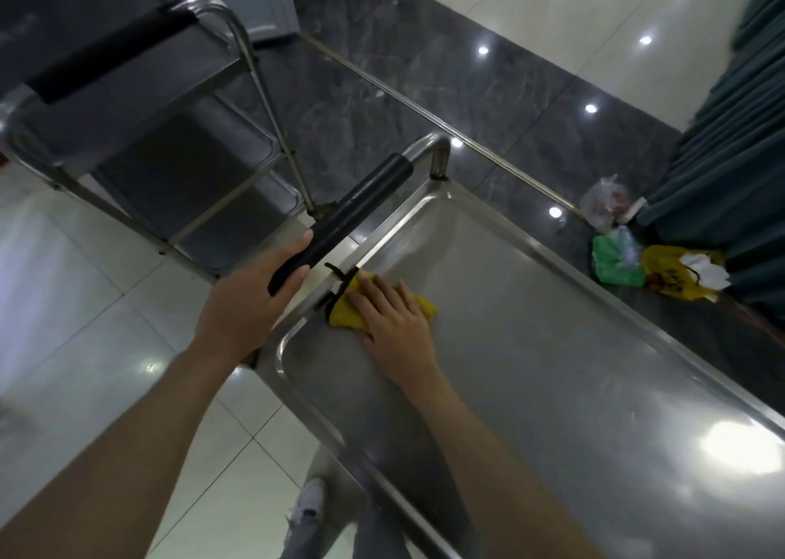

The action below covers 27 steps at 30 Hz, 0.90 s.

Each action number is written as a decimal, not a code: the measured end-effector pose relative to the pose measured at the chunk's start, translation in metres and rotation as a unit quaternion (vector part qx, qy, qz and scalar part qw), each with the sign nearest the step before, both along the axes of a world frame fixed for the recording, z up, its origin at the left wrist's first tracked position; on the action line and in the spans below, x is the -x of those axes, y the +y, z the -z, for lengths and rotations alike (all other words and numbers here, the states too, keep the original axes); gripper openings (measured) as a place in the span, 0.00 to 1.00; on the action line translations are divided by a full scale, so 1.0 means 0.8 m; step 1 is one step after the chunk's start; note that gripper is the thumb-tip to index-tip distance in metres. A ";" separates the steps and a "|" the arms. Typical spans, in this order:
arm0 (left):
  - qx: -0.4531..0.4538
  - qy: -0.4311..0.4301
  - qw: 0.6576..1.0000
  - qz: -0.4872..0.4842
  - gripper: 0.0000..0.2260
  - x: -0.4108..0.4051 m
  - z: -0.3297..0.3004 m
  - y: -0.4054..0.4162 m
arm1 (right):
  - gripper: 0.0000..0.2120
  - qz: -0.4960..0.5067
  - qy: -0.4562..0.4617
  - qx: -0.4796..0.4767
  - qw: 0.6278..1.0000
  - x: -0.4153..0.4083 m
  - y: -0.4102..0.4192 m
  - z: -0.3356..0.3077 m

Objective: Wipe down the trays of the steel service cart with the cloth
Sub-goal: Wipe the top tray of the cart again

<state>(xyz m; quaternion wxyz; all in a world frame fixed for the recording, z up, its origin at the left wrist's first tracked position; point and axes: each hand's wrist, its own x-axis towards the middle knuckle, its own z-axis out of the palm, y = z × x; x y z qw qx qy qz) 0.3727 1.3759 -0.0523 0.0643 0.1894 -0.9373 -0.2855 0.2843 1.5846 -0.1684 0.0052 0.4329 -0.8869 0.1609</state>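
1. Steel top tray (552,346) of the service cart carries the right hand (393,323), which lies palm down with the forearm reaching in from below; its fingers (374,293) are straight and slightly spread, pressing flat on the cloth.
2. Yellow cloth (346,314) is bunched and soft-looking, mostly under the right fingers and palm, showing past the fingertips and to both sides of them, close to the tray's raised rim at the handle end.
3. Left hand (250,297) grips the black handle (344,219), a smooth matte cylinder; the fingers curl round its lower end, the thumb along the top, the arm stretching up from the lower left.
4. Tray surface is brushed, shiny metal with a rounded, upturned rim and rounded corners, mirroring ceiling lights.
5. Small black hook-like piece (340,284) sits at the rim just beside the right fingertips, touching the cloth's edge.
6. Beyond the left fingers stands a second steel cart (170,142) with its own black grip; well beyond the right fingers, plastic bags (654,267) lie on the glossy dark floor.
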 end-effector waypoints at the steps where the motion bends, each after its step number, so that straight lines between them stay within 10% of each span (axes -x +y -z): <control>1: -0.001 -0.006 1.000 -0.003 0.21 0.000 -0.001 0.000 | 0.24 0.005 0.002 0.003 1.000 0.007 0.012 -0.001; 11: 0.092 0.050 0.979 -0.175 0.19 0.003 0.009 0.067 | 0.29 0.295 -0.054 -0.026 0.954 0.123 0.210 -0.006; 19: 0.120 -0.093 0.972 -0.180 0.38 0.008 0.015 0.110 | 0.27 0.396 -0.070 -0.018 0.915 0.099 0.222 -0.002; 27: 0.119 -0.077 0.985 -0.103 0.40 -0.011 0.015 0.091 | 0.30 0.201 -0.056 -0.014 0.978 -0.052 0.085 -0.010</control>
